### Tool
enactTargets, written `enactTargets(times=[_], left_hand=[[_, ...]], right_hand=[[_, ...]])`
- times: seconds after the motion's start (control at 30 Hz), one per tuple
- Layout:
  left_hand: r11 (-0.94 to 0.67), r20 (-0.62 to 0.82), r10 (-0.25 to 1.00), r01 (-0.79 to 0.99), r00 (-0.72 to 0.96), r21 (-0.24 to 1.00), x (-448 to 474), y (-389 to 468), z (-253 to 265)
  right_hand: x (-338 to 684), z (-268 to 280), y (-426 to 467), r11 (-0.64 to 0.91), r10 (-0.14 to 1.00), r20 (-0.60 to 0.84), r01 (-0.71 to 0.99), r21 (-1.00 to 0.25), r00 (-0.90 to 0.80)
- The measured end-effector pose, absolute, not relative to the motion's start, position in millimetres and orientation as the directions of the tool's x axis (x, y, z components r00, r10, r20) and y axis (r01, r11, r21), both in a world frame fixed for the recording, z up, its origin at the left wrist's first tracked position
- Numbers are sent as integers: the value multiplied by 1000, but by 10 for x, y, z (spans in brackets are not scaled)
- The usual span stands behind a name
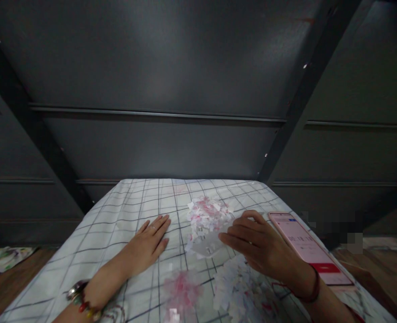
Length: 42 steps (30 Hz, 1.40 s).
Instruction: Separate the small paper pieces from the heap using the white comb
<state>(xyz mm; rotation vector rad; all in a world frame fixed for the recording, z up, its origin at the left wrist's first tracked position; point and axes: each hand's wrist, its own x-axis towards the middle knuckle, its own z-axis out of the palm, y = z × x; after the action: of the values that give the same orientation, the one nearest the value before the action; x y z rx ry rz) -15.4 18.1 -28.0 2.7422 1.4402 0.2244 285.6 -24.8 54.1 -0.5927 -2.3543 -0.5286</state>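
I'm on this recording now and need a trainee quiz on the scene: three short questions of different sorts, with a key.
1. True or false: the left hand lies palm down on the checked tablecloth.
2. Which hand is nearer the smartphone? A) The left hand. B) The right hand. C) Both equally near.
3. Fill in: of the two scrap heaps nearest the wearer, the left heap is mainly ____ in colour.

Key: 1. True. 2. B. 3. Pink.
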Motion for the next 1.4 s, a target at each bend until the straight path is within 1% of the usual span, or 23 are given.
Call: enactTargets(times=[0.13,0.3,0.43,0.67,0.73,0.83,0.93,1.03,1.17,1.4], left_hand=[[-556,77,831,826,551,93,-133,173,-247],[-563,98,826,822,555,88,-145,180,-276],[-566,111,823,819,557,88,-152,183,-289],[-537,43,844,838,535,101,-107,171,-221],[-533,31,846,841,532,94,-102,174,-216],[-542,38,841,837,540,73,-109,179,-225],[-554,57,832,830,551,67,-119,183,-237],[-557,61,830,829,554,53,-121,187,-250],[-552,57,834,832,549,50,-117,200,-281],[-579,100,814,814,572,55,-143,221,-333]], right_hand=[[2940,565,-253,807,321,660,561,185,-680],[2897,554,-250,791,305,675,574,214,-672],[2909,558,-252,811,319,659,556,182,-681],[3027,524,-220,804,328,672,569,171,-664],[3022,510,-211,820,333,658,552,153,-676],[3049,527,-206,837,373,631,540,86,-680],[3114,560,-198,840,399,641,542,32,-655],[3144,550,-182,840,400,660,542,13,-636],[3118,501,-169,851,400,641,526,7,-655],[3124,514,-198,875,398,641,481,-52,-656]])
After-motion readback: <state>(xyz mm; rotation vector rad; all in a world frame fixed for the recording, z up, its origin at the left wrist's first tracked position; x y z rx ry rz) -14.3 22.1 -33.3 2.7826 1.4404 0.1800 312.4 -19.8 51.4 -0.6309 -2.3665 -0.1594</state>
